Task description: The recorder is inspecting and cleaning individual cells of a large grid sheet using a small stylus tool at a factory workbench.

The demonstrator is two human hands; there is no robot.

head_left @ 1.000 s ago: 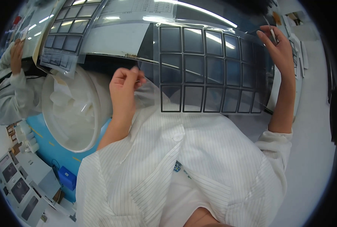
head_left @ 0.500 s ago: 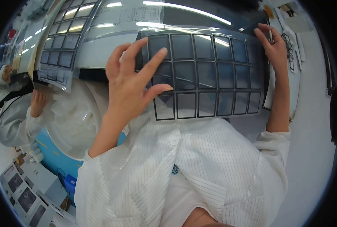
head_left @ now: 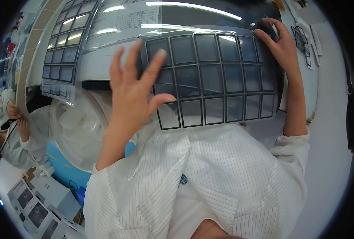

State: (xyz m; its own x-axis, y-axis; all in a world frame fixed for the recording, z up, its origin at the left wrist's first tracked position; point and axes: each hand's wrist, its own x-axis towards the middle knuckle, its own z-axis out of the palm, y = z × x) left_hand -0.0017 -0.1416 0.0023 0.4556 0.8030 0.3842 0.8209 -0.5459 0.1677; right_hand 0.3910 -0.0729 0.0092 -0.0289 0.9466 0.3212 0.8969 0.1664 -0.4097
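Observation:
A clear film sheet (head_left: 210,79) bearing rows of black rectangular frames lies in front of me, its near edge at my chest. Over its left edge is my left hand (head_left: 135,87), fingers spread and slightly blurred, holding nothing. I cannot tell whether its fingertips touch the film. By the sheet's far right corner is my right hand (head_left: 282,46), its thumb reaching toward the film edge. A slim, pointed tool (head_left: 271,24), perhaps tweezers, sticks up between the fingers of that hand.
Another framed film sheet (head_left: 67,49) lies at the left on the bench. Below it stands a round white bin (head_left: 57,137) holding crumpled translucent film. A co-worker's hands (head_left: 17,119) are at far left. Loose black frames (head_left: 301,44) lie at far right.
My left hand has lifted slightly and its fingers have spread, away from the frames. The right hand has shifted a little left along the far edge. The co-worker's hands have come together.

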